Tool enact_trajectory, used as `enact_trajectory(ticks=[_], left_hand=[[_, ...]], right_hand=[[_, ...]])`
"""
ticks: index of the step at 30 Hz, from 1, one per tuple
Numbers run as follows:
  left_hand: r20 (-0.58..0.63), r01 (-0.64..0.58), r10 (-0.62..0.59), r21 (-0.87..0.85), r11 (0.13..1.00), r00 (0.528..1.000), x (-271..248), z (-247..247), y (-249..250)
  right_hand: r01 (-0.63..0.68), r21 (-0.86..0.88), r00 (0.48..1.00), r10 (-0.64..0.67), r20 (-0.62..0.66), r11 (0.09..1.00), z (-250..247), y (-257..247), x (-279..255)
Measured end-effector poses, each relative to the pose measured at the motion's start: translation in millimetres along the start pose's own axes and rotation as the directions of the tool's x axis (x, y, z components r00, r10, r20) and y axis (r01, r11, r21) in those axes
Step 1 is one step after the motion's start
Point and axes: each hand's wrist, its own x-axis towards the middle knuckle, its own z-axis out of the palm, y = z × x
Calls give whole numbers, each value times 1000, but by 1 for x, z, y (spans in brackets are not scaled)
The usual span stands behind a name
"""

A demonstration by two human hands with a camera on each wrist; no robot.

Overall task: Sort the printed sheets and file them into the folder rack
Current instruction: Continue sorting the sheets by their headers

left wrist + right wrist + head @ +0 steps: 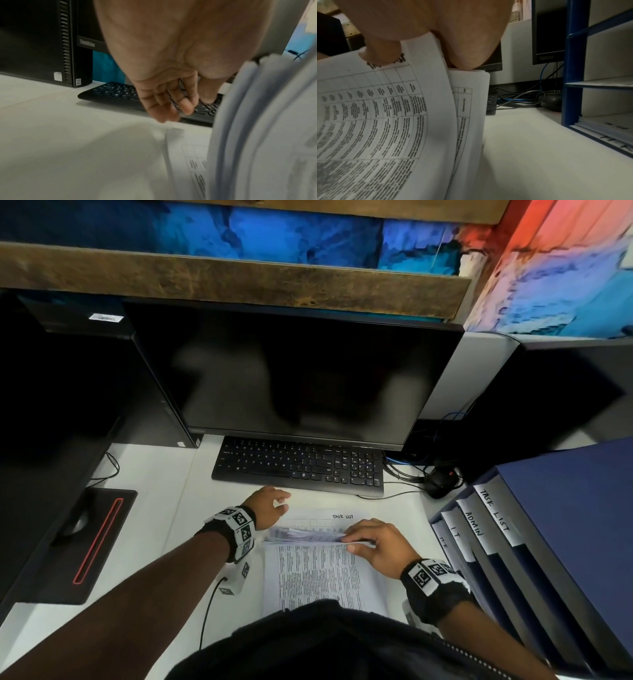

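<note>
A stack of printed sheets [318, 577] lies on the white desk in front of me. My right hand [349, 544] pinches the far edge of several sheets [385, 121] and bends them up off the stack, thumb on top. Beneath them a sheet headed "TASK LIST" [330, 520] lies flat. My left hand [282, 501] hovers with relaxed fingers [187, 108] above that sheet's far left corner and holds nothing. The blue folder rack [548, 525] stands at the right, with slots labelled TASK LIST [495, 513], ADMIN [474, 523] and I.T. [457, 534].
A black keyboard [298, 465] sits just beyond the sheets, under a dark monitor [291, 371]. A mouse on a black pad [89, 542] lies at the left beside a computer tower [42, 40]. Cables and a second mouse [438, 482] crowd the gap behind the rack.
</note>
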Motion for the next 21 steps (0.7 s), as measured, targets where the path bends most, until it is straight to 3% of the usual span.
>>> enact_trajectory(ticks=[5,12,21], left_hand=[[104,5,-18,126,992,994,2,9,-7],[100,-7,-8,152,988,995,-1,5,-3],[78,-50,54,-60,997,995,-10,-3,11]], right_hand=[[-17,17,1000,17,1,1000,-6,0,-1],[-136,83,991,136,4,987,-9,0,-1],[-229,58,971,223,85,972,-18,-1,8]])
